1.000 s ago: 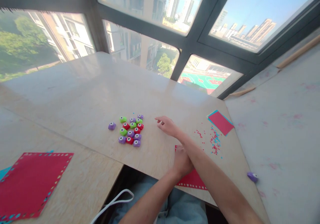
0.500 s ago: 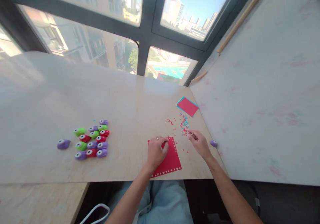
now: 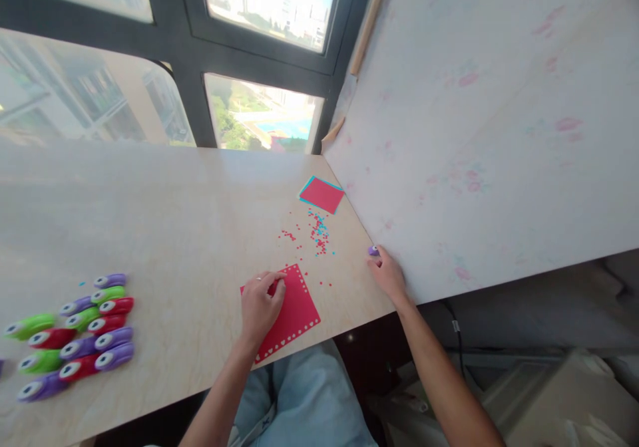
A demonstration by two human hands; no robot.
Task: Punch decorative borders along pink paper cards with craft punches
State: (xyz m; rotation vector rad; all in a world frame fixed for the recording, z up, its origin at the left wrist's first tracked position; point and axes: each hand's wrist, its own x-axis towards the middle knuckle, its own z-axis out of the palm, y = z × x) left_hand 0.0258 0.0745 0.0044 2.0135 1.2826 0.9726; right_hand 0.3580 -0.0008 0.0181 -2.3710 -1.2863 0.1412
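Observation:
A red sheet of paper (image 3: 294,307) lies near the front edge of the table, with small hearts and other shapes punched along its borders. My left hand (image 3: 262,304) rests over its left part, fingers curled and pressed to the sheet; what lies under the fingertips is hidden. By the wall at the right, my right hand (image 3: 389,274) grips a small purple craft punch (image 3: 373,251) between thumb and fingers. Tiny red and blue paper cutouts (image 3: 319,231) are scattered beyond the red sheet.
Red and blue paper sheets (image 3: 322,195) are stacked by the wall (image 3: 474,134). Several purple, green and red craft punches (image 3: 80,347) stand grouped at the left. A dark-framed window (image 3: 194,54) borders the table (image 3: 190,234) at the back.
My right hand has moved right, from beside the cutouts to the purple punch by the wall, and closed on it. My left hand stays on the red sheet. The view has turned right.

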